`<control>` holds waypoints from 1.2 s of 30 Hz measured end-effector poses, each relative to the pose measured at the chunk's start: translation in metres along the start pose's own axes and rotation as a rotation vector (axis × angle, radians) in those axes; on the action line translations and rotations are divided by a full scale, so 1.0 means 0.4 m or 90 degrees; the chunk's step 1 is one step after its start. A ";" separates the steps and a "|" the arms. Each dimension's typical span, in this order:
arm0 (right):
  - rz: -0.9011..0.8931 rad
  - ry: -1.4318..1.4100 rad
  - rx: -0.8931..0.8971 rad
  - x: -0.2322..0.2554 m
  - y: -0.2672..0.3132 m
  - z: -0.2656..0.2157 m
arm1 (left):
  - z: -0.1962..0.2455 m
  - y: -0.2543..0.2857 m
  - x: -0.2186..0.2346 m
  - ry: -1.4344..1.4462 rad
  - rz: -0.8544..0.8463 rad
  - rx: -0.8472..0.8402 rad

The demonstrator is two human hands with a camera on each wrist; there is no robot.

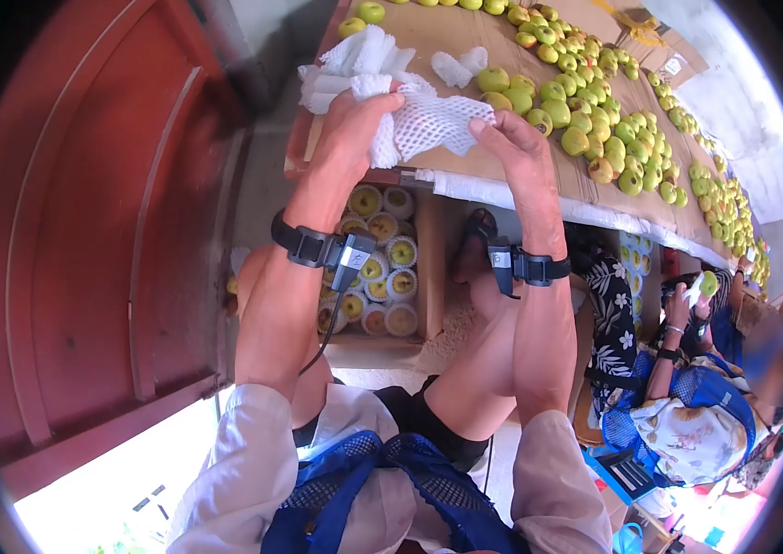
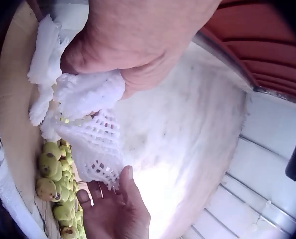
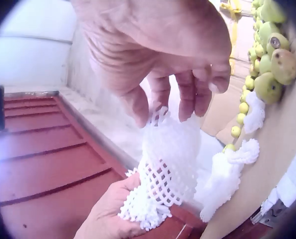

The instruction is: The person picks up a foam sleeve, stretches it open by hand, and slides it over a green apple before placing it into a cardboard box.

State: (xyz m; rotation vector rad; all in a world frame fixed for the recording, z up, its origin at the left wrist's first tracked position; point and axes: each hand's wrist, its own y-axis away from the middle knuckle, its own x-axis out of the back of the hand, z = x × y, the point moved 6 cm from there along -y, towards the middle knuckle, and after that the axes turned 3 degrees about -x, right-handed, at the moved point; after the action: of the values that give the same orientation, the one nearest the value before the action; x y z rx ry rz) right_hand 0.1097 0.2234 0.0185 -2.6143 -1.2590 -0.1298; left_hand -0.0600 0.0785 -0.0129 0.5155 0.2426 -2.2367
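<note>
A white foam net sleeve (image 1: pixel 437 120) is stretched between both hands above the table's near edge. The left hand (image 1: pixel 354 125) grips bunched netting at one end, its fingers curled round it. At the other end, the right hand (image 1: pixel 516 143) pinches the net's edge between thumb and fingers. The right wrist view shows the net (image 3: pixel 170 159) hanging from the right hand (image 3: pixel 163 64), with the left hand (image 3: pixel 110 209) holding the lower part. More foam nets (image 1: pixel 364 55) lie on the table behind the left hand, and a small one (image 1: pixel 459 66) lies apart.
Green apples (image 1: pixel 594 120) spread over the cardboard-covered table (image 1: pixel 410 23). Under it, a box holds net-wrapped apples (image 1: pixel 377 268). A red door (image 1: pixel 86 212) stands at the left. On the right, another person (image 1: pixel 687 425) holds a green apple (image 1: pixel 708 283).
</note>
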 end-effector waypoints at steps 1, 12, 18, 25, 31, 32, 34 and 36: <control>-0.010 -0.009 -0.027 -0.001 0.002 0.003 | -0.003 -0.003 0.002 -0.004 0.006 0.001; 0.176 -0.333 -0.149 0.031 -0.009 0.051 | 0.017 0.034 -0.002 -0.120 0.055 0.011; 0.155 -0.396 -0.136 -0.007 -0.020 0.072 | -0.057 0.063 -0.073 -0.084 -0.078 0.022; 0.025 -0.367 -0.175 -0.102 0.019 0.039 | -0.007 0.053 -0.074 0.069 0.043 -0.128; 0.125 -0.165 -0.087 -0.059 0.018 0.022 | 0.034 0.048 -0.054 -0.021 0.061 -0.234; 0.135 -0.126 -0.037 -0.048 0.009 0.031 | 0.039 0.049 -0.052 -0.041 0.057 -0.242; 0.121 -0.090 0.032 -0.050 0.009 -0.004 | 0.056 0.058 -0.052 -0.135 0.054 -0.278; 0.073 -0.094 0.072 -0.050 0.013 -0.039 | 0.068 0.071 -0.062 -0.199 0.036 -0.294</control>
State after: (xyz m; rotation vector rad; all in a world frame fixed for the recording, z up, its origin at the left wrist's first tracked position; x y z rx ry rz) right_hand 0.1014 0.2012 0.0291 -2.6305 -1.1213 0.1528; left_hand -0.0314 0.0677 0.0223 -0.0736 0.5524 -2.0780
